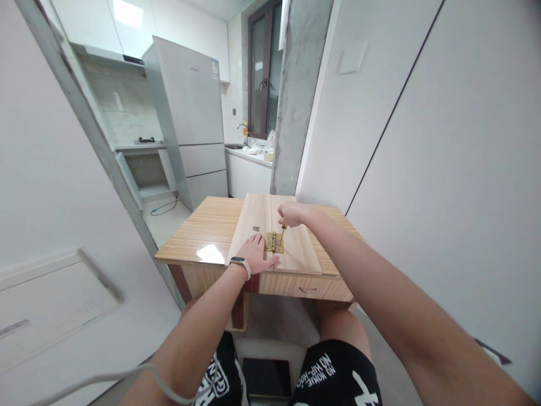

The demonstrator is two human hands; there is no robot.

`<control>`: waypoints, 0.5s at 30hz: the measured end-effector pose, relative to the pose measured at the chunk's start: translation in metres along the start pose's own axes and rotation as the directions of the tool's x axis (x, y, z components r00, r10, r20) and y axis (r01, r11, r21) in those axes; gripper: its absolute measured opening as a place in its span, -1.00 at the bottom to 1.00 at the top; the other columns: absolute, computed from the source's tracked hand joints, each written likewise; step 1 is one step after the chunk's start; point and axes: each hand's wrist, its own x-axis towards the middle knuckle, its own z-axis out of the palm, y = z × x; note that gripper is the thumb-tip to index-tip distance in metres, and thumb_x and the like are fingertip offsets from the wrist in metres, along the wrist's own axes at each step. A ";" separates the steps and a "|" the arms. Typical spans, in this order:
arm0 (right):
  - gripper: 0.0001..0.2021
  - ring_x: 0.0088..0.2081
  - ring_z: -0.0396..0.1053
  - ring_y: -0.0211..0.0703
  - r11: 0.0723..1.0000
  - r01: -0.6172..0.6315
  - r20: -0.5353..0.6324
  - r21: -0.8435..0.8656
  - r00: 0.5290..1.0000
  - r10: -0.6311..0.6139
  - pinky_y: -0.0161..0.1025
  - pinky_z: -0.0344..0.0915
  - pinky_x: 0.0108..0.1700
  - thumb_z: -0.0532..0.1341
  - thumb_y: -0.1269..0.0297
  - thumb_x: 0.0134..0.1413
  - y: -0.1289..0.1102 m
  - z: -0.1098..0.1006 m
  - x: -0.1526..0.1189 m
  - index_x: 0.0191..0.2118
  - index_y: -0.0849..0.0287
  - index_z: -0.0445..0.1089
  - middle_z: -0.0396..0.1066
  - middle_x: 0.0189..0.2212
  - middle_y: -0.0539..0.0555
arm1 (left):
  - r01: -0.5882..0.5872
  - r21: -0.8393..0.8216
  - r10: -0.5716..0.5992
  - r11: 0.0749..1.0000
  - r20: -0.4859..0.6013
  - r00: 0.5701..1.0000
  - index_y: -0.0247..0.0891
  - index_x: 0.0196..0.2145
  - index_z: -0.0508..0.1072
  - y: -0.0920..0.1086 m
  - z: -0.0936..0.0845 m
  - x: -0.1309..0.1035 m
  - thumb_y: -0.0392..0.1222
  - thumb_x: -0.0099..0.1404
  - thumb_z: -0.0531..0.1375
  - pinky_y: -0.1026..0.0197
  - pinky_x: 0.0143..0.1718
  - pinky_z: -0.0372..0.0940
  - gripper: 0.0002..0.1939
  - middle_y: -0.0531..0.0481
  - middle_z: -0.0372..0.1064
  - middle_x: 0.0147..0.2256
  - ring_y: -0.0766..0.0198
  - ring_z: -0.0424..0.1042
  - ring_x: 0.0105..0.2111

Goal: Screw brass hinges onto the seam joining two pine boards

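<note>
Two pale wooden boards lie side by side on the desk, the left board [247, 224] and the right board [305, 256]. A brass hinge [274, 242] spans the seam between them. My left hand [256, 255] lies flat on the boards beside the hinge, fingers spread, with a light-strapped band on the wrist. Above the hinge's right leaf, my right hand [291, 214] is closed around the handle of a screwdriver [283, 230]. Its shaft slants down to that leaf; the tip is too small to make out.
The glossy wood-grain desk [198, 225] has a drawer [281, 283] in front, above my legs. Beyond stand a grey fridge [192, 96] and a sink counter [251, 169]. A concrete pillar [300, 84] and white wall panels rise behind and to the right. A pale cable crosses the lower left.
</note>
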 end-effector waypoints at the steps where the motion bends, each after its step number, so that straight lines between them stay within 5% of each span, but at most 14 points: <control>1: -0.75 -0.10 0.52 -0.03 1.000 0.024 -0.021 -0.006 0.999 -0.024 -0.28 0.29 -0.12 0.28 0.26 0.21 0.002 0.001 0.002 -0.08 0.29 0.58 0.60 -0.15 0.26 | -0.003 0.002 0.003 1.000 -0.001 1.000 -0.28 0.21 0.29 0.000 0.000 0.000 0.50 0.27 0.00 -0.12 0.29 0.07 -0.13 -0.31 0.23 0.23 -0.17 0.16 0.27; 8: -0.78 -0.31 0.53 -0.18 0.986 0.007 -0.007 0.168 1.000 -0.006 -0.35 0.28 -0.21 0.29 0.16 0.24 0.009 0.005 0.007 -0.17 0.20 0.58 0.61 -0.32 0.12 | 0.000 0.002 0.000 1.000 -0.007 1.000 -0.25 0.20 0.31 -0.002 0.001 -0.001 0.49 0.27 0.01 -0.14 0.29 0.07 -0.16 -0.29 0.25 0.21 -0.16 0.16 0.26; 12: -0.51 -0.28 0.57 -0.04 0.982 -0.145 0.033 0.119 0.989 0.142 -0.27 0.34 -0.13 0.16 -0.04 0.34 0.005 0.005 0.007 -0.25 0.35 0.60 0.59 -0.39 0.28 | 0.001 0.005 -0.001 1.000 -0.015 1.000 -0.26 0.19 0.31 -0.002 0.002 0.000 0.51 0.26 0.01 -0.14 0.29 0.07 -0.15 -0.30 0.24 0.22 -0.17 0.17 0.26; 15: -0.52 -0.20 0.58 0.04 0.985 -0.163 0.050 0.063 0.986 0.160 -0.23 0.35 -0.08 0.18 -0.05 0.31 0.003 0.005 0.010 -0.18 0.35 0.60 0.59 -0.38 0.30 | -0.001 0.006 0.001 1.000 -0.019 1.000 -0.25 0.19 0.32 -0.002 0.002 0.000 0.51 0.26 0.01 -0.14 0.29 0.08 -0.16 -0.29 0.24 0.22 -0.17 0.18 0.26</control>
